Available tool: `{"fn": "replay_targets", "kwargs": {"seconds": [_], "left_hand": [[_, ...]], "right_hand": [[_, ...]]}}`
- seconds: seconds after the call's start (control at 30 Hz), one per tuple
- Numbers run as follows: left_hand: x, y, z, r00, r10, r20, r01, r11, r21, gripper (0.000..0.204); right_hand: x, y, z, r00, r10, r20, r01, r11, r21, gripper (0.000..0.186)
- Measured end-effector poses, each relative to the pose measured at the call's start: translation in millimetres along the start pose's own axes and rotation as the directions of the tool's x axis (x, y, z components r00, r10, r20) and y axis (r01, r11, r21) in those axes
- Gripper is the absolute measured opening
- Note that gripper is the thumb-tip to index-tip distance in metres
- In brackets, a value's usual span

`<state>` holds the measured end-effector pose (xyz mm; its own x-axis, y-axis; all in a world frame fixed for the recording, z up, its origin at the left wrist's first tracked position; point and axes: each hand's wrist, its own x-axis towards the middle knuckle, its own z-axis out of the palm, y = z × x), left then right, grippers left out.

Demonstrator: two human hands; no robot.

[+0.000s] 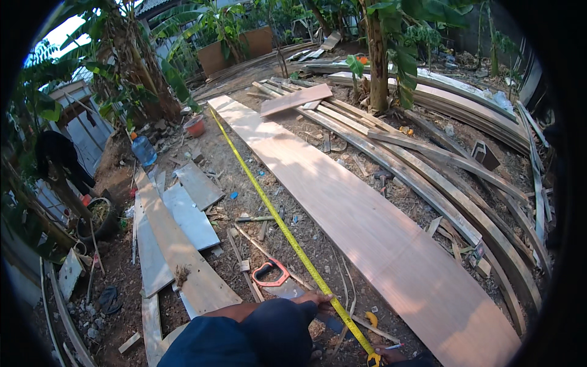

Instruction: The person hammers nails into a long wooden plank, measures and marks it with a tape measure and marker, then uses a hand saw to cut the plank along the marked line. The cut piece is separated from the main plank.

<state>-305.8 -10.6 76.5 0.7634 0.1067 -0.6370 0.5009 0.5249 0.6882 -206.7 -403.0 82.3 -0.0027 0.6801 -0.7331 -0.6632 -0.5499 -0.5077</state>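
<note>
A yellow tape measure blade (278, 223) stretches from the far end of a long reddish plywood board (367, 226) back toward me, along the board's left side. My left hand (315, 300) is closed on the blade, its fingers pinching the edge. At the lower edge, my right hand (390, 355) is closed beside the yellow tape case (373, 359), partly hidden by dark cloth. A slim white pen (395, 346) with a reddish end shows at its fingers. A handsaw with an orange-and-black handle (271, 273) lies left of the blade, partly behind my left hand.
Grey and brown boards (174, 244) lie on the left. Long timber lengths (422, 177) are stacked on the right, a short plank (296, 100) across them. A hammer (383, 178) rests between. A blue water jug (143, 150), red pot (194, 126) and banana trees (378, 55) stand farther off.
</note>
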Motion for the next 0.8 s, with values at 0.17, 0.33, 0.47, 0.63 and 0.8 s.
{"fn": "replay_targets", "kwargs": {"seconds": [0.17,0.33,0.47,0.63,0.8], "left_hand": [[1.1,-3.5,16.4,0.979,-0.126,-0.159,0.065,0.936,-0.345,0.033],[10.0,9.2,11.7,0.948,-0.116,-0.297,-0.007,0.924,-0.383,0.033],[19.9,-13.5,-18.3,0.927,-0.054,-0.37,-0.095,0.923,-0.373,0.029],[39.1,-6.3,-65.1,0.958,-0.066,-0.278,-0.081,0.871,-0.484,0.035],[45.2,0.6,-92.2,0.836,-0.043,-0.547,-0.089,0.973,-0.212,0.038]], "right_hand": [[-5.1,-12.4,5.4,0.999,0.037,0.039,-0.042,0.991,0.126,0.034],[4.4,3.0,5.6,0.999,0.012,0.049,-0.013,1.0,0.01,0.036],[22.2,26.1,16.3,0.999,0.021,-0.05,-0.022,0.999,-0.038,0.046],[39.2,38.0,13.6,0.97,-0.242,0.024,0.241,0.942,-0.233,0.054],[36.4,37.2,23.4,0.962,-0.272,-0.019,0.259,0.934,-0.247,0.052]]}}
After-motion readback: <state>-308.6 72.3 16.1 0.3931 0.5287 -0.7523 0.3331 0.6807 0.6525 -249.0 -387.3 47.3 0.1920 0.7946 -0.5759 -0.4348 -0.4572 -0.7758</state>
